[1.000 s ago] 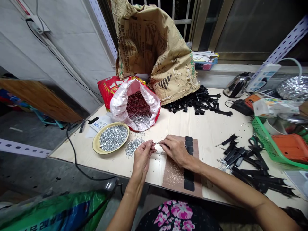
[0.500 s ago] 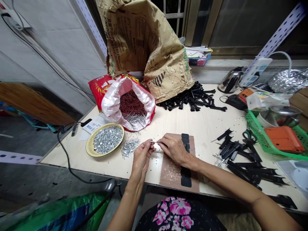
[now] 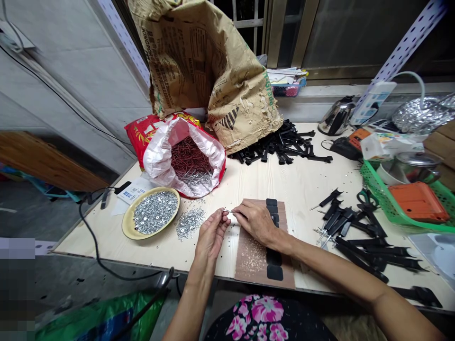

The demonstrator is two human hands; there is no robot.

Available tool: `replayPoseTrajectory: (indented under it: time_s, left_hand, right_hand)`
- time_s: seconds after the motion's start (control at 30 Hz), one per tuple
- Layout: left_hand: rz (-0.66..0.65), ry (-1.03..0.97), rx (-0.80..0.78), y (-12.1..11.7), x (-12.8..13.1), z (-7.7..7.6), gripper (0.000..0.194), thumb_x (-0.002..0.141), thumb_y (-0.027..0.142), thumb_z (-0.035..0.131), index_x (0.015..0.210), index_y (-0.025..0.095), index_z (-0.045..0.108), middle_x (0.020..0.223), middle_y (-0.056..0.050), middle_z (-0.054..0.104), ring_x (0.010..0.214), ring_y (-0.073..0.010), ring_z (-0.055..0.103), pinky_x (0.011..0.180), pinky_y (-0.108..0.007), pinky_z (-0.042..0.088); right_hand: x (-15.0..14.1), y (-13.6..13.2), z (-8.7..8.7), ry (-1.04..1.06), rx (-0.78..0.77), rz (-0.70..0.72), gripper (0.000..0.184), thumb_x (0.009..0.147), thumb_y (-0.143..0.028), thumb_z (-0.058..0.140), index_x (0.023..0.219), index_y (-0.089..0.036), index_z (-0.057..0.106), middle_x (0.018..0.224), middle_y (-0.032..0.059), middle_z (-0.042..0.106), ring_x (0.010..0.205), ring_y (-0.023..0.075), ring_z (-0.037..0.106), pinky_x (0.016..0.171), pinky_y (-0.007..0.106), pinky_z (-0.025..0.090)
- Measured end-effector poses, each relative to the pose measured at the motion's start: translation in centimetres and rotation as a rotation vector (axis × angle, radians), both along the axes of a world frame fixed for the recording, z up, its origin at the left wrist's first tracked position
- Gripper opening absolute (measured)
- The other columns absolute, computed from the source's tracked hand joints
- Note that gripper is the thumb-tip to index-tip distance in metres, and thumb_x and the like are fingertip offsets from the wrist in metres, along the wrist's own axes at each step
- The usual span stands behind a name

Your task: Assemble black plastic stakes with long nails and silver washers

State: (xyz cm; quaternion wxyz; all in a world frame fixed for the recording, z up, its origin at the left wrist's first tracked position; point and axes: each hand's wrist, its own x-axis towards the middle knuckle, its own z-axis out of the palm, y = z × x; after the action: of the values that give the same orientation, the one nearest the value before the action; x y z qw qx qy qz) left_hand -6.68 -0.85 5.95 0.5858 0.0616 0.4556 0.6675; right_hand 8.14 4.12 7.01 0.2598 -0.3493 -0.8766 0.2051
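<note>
Over the middle of the table, my left hand [image 3: 213, 232] and my right hand [image 3: 256, 221] pinch a thin silvery metal pin [image 3: 228, 211] from its two ends. The fingertips are closed and nearly meet; whatever small part may sit on the pin is too small to make out. My right hand is above a brown board [image 3: 250, 265] with a row of black rounded pads [image 3: 275, 273]. Left of my left hand lies a loose heap of small metal washers [image 3: 190, 222]. More of them fill a yellow dish [image 3: 130, 230].
An open red and white bag [image 3: 156, 158] holds many thin reddish and silvery pins. Behind it stands a large paper sack [image 3: 245, 104] beside piled black plastic parts [image 3: 284, 144]. More black parts [image 3: 369, 251] with metal rods lie at right, near a green basket [image 3: 441, 225].
The hands have drawn slightly closer together, with less of the pin showing between them. The camera view has shifted a little.
</note>
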Motion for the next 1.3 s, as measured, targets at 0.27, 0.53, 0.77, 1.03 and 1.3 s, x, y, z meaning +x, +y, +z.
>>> replayPoseTrajectory:
  time_s: [0.27, 0.53, 0.77, 1.03, 1.3]
  left_hand:
    - [0.023, 0.078, 0.035, 0.2, 0.0, -0.3, 0.025, 0.057, 0.015, 0.081, 0.076, 0.007, 0.068, 0.067, -0.003, 0.065, 0.056, -0.0082, 0.059, 0.057, -0.019, 0.054]
    - [0.030, 0.159, 0.028, -0.1, 0.3, -0.8, 0.029, 0.056, 0.022, 0.083, 0.078, 0.008, 0.069, 0.072, -0.004, 0.067, 0.058, -0.0072, 0.059, 0.061, -0.019, 0.055]
    - [-0.033, 0.395, 0.007, -0.5, -0.1, -1.3, 0.031, 0.062, 0.029, 0.079, 0.083, 0.010, 0.068, 0.070, -0.002, 0.067, 0.060, -0.0076, 0.061, 0.063, -0.018, 0.052]
    - [-0.164, 0.356, -0.062, -0.3, -0.8, -1.7, 0.034, 0.056, 0.030, 0.083, 0.079, 0.009, 0.067, 0.068, -0.002, 0.067, 0.055, -0.0072, 0.060, 0.060, -0.020, 0.052]
    - [-0.223, 0.261, -0.055, -0.3, -0.5, -1.8, 0.031, 0.056, 0.030, 0.083, 0.074, 0.009, 0.067, 0.068, -0.003, 0.067, 0.053, -0.0061, 0.059, 0.057, -0.017, 0.052]
  right_hand:
    - [0.2, 0.0, -0.7, 0.024, 0.009, 0.000, 0.020, 0.094, -0.023, 0.045, 0.096, -0.018, 0.064, 0.087, 0.0029, 0.060, 0.076, 0.0121, 0.056, 0.063, 0.023, 0.038]
    - [0.1, -0.2, -0.8, -0.015, -0.013, -0.022, 0.020, 0.094, -0.025, 0.045, 0.097, -0.019, 0.064, 0.087, 0.0026, 0.060, 0.076, 0.0119, 0.057, 0.063, 0.023, 0.038]
    - [0.3, -0.8, -0.3, -0.180, 0.082, -0.049, 0.020, 0.095, -0.027, 0.045, 0.093, -0.020, 0.064, 0.087, 0.0012, 0.060, 0.075, 0.0113, 0.057, 0.057, 0.023, 0.033]
    - [0.6, -1.3, -1.4, -0.274, 0.410, -0.098, 0.013, 0.092, -0.018, 0.049, 0.085, -0.020, 0.060, 0.080, 0.0018, 0.058, 0.074, 0.0140, 0.049, 0.059, 0.027, 0.029]
    - [0.9, -1.4, -2.1, -0.267, 0.486, -0.053, 0.015, 0.094, -0.017, 0.044, 0.089, -0.019, 0.058, 0.074, 0.0009, 0.056, 0.069, 0.0142, 0.047, 0.060, 0.029, 0.028]
